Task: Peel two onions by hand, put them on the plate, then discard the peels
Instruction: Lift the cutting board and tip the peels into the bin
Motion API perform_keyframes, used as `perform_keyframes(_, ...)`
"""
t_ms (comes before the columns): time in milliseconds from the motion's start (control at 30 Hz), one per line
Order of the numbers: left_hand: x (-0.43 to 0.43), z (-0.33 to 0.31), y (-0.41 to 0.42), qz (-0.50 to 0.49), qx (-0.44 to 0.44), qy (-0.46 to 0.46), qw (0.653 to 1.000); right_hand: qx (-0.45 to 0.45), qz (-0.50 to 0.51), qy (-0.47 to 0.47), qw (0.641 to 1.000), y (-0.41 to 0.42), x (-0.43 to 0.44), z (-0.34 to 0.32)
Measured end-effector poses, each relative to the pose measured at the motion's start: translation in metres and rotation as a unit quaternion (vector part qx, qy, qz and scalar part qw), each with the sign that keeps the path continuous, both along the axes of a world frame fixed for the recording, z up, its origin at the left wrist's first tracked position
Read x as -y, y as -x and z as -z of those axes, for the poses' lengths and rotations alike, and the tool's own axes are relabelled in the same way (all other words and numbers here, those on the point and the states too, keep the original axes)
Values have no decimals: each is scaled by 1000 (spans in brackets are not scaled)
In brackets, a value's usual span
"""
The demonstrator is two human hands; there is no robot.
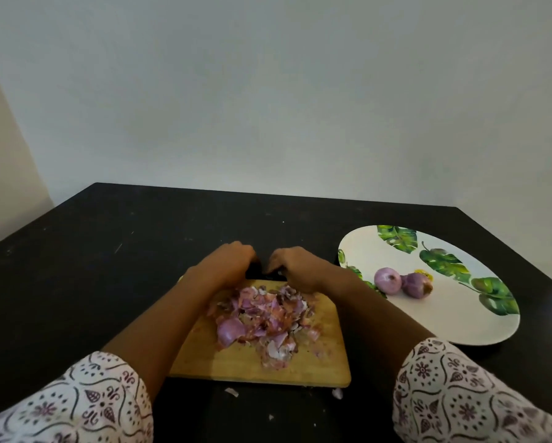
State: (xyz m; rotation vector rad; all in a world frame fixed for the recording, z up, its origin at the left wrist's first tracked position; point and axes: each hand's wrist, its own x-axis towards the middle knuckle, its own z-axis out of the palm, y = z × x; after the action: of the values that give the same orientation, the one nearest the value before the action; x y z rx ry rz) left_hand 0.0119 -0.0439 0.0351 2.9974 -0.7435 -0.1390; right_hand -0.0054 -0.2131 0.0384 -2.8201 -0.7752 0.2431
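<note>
Two onions [387,280] on plate [367,251]; peels [262,318] heaped on board [233,362]; left hand [226,262], right hand [298,266]: grip unclear.

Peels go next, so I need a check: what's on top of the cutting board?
A heap of purple onion peels lies on the cutting board. The left hand and right hand cover its far edge, so what they touch there is hidden.

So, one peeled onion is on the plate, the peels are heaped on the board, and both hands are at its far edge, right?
No: the head view shows two onions on the plate, not one. The rest holds: the peels are heaped on the board, with the left hand and right hand at its far edge.
</note>
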Motion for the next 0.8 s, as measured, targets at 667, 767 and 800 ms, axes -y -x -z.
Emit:
perform_keyframes(667, -9, -7, 24, -31, 46, 181, 982, 56, 70, -125, 988, 11, 7, -5)
perform_keyframes(767, -17, -20, 38, -19, 43, 242, 969, 74, 61, -156, 983, 26, 9, -14)
perform_keyframes(800, -20, -23, 44, -16, 39, 248, 968, 68, 43, -143, 986, 32, 8, -17)
